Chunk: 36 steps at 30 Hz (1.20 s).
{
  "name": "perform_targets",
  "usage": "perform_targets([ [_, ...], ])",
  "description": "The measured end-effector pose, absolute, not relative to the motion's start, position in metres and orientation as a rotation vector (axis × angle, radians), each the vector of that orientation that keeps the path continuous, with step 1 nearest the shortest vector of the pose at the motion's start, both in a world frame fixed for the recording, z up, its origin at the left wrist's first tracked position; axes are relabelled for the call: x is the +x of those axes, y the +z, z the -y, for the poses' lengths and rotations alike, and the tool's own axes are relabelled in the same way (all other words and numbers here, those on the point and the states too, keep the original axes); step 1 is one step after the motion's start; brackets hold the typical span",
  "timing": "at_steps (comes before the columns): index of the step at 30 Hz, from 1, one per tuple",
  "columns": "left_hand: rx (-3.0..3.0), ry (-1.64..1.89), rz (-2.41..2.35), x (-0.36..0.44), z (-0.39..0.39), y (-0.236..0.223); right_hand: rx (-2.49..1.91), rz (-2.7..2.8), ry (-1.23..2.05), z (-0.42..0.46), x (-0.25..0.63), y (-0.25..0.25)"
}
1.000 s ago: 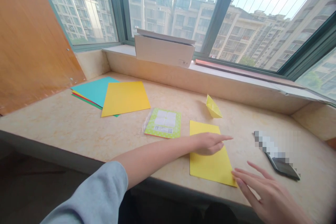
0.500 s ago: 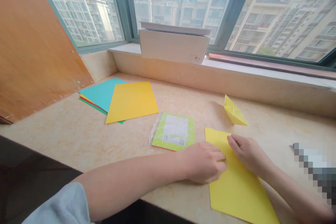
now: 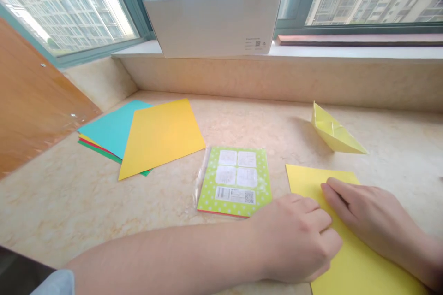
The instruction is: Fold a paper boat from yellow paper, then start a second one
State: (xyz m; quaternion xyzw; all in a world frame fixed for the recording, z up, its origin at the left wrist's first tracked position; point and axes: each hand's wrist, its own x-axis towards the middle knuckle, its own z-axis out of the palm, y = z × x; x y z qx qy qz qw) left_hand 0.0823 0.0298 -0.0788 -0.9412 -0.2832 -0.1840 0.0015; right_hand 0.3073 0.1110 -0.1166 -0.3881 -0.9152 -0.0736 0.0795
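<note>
A yellow sheet of paper (image 3: 363,265) lies flat at the near right of the marble counter (image 3: 69,203). My left hand (image 3: 297,239) rests on its left edge with the fingers curled, apparently pinching the paper. My right hand (image 3: 375,221) lies flat on the sheet, its stretched fingers pointing left and almost touching my left hand's knuckles. A folded yellow paper boat (image 3: 334,131) stands just beyond the sheet, apart from both hands.
A green dotted pack of paper in clear wrap (image 3: 235,179) lies left of the sheet. Farther left, an orange-yellow sheet (image 3: 162,136) tops a fanned stack of coloured sheets (image 3: 109,126). A white box (image 3: 211,23) sits on the window ledge, and a wooden panel (image 3: 31,106) stands at left.
The view has moved closer and lower. My right hand came from the sheet's near right corner onto the sheet. My left hand slid to its left edge and curled its fingers.
</note>
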Motion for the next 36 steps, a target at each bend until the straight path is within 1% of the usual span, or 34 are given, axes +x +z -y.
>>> perform_targets([
  [8,-2.964,-0.550,0.905,0.0829,-0.0292,-0.0784,-1.225,2.734,-0.175,-0.1113,0.3048,-0.1166],
  [14,-2.955,-0.535,0.913,0.0830,-0.0290,-0.0777,-1.222,2.705,-0.218,-0.1090,0.3041,-0.1133],
  [23,-2.938,-0.569,0.900,0.0832,-0.0296,-0.0797,-1.256,2.711,-0.161,-0.1093,0.3039,-0.1137],
  [31,-2.954,-0.552,0.904,0.0829,-0.0292,-0.0784,-1.248,2.701,-0.184,-0.1090,0.3053,-0.1113],
  [36,-2.940,-0.553,0.904,0.0828,-0.0292,-0.0784,-1.273,2.689,-0.138,-0.1100,0.3038,-0.1108],
])
